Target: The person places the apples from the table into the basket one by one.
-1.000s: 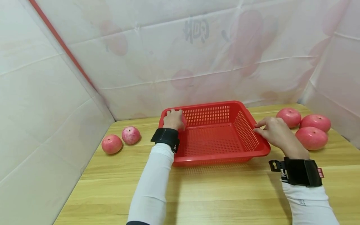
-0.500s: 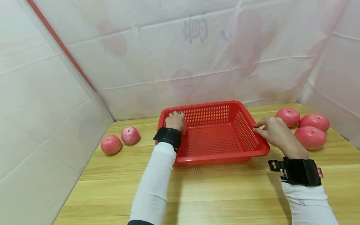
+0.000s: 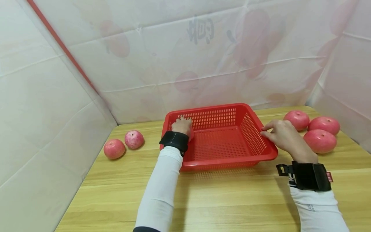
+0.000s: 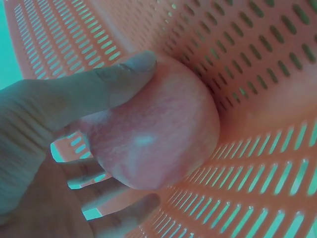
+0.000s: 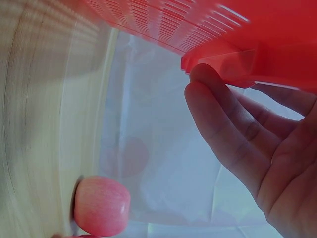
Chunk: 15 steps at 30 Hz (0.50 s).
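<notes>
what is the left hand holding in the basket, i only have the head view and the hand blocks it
Observer: The left wrist view shows the left hand gripping a pink apple, thumb over its top.
Operator: is it down on the basket floor
Observer: The apple lies against the perforated wall of the red basket; whether it rests on the floor I cannot tell.
Operator: and the right hand, gripping the rim?
Observer: The right wrist view shows the right hand with straight fingers, fingertips touching under the rim, not curled round it.
</notes>
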Motion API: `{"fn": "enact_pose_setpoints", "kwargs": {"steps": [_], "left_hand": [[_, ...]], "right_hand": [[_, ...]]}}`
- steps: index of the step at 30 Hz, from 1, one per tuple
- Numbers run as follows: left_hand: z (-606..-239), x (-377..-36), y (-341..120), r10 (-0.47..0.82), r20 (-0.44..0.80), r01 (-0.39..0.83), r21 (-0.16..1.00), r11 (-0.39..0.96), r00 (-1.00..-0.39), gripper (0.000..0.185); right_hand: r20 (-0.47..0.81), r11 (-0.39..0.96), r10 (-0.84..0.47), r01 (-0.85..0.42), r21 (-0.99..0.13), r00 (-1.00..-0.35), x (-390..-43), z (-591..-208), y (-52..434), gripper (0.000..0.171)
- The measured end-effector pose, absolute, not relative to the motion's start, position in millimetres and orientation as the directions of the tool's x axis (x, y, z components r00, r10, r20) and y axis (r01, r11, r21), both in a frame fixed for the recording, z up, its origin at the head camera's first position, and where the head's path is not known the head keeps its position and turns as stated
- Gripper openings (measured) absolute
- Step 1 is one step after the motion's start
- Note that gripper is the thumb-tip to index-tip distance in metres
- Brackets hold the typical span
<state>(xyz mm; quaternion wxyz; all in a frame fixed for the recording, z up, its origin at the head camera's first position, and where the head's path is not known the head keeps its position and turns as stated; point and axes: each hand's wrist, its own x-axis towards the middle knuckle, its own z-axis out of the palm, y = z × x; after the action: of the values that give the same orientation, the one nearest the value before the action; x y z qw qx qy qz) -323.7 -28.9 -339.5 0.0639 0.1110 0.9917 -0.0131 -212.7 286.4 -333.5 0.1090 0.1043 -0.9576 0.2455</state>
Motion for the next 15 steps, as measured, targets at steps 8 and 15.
{"fn": "enact_pose_setpoints", "kwargs": {"steps": [8,15], "left_hand": [[-338.6,-325.0,-31.3,0.219,-0.173,0.213,0.053,0.976,-0.960,0.063],[-333.5,-324.5,-28.8,0.266,-0.143,0.263,0.038,0.964,-0.953,0.053]], "right_hand": [[0.235,0.859,-0.133,-0.230,-0.458,-0.963,-213.4,-333.4,286.1,0.023],[0.233,0.854,-0.131,-0.229,-0.468,-0.964,-212.4,-332.5,286.6,0.023]]}}
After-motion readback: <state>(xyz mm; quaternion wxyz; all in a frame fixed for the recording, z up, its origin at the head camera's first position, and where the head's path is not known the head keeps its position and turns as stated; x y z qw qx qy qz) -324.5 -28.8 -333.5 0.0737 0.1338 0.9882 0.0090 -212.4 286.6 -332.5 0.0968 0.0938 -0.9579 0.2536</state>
